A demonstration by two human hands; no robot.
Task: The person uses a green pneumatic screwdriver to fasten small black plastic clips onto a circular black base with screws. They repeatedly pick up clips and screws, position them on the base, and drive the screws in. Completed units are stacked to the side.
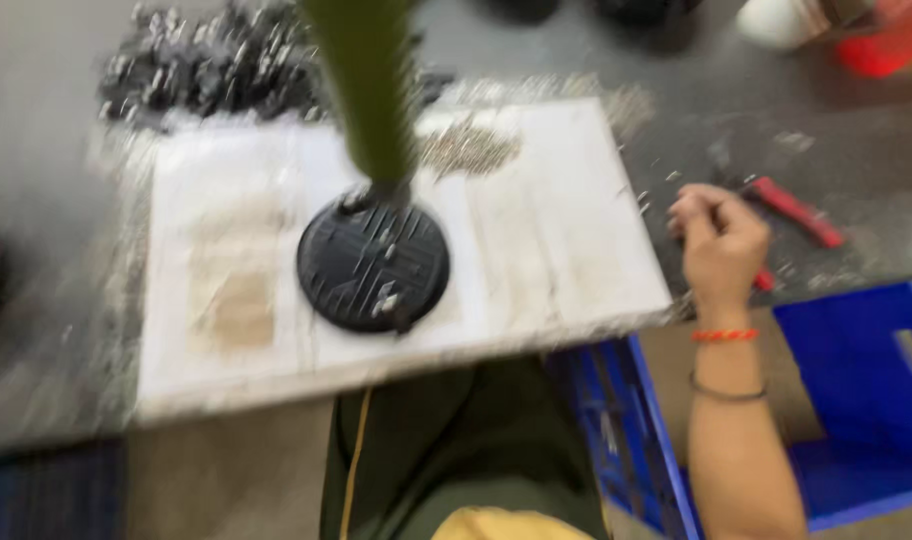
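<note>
— Looking at the bench, what sits in the middle?

— A round black plastic disc with moulded ridges (373, 262) lies flat on a white worn rectangular board (556, 230), which rests on the grey bench top (56, 340). The board seems to serve as a working pad, so the disc lies level and off the rough bench.

— And the green shape above it?

— A blurred olive-green sleeve (368, 90) comes down from the top edge to the disc's far rim. It looks like the person's left arm, but the hand itself is hidden or smeared, so I cannot tell whether its fingers are spread or closed.

— The other hand?

— The right hand (718, 240) rests at the board's right edge, fingers curled inward around something small and dark; the blur keeps me from saying what. Just beside it lies a red-handled hand tool (798, 212), probably kept there for easy reach.

— Anything else nearby?

— A heap of small dark metal-and-plastic parts (211, 60) sits beyond the board, with a scatter of small pale screws or pins (468, 148) on the board's far side, near the disc. Blue plastic crates (866, 400) stand below the bench edge to the right.
</note>
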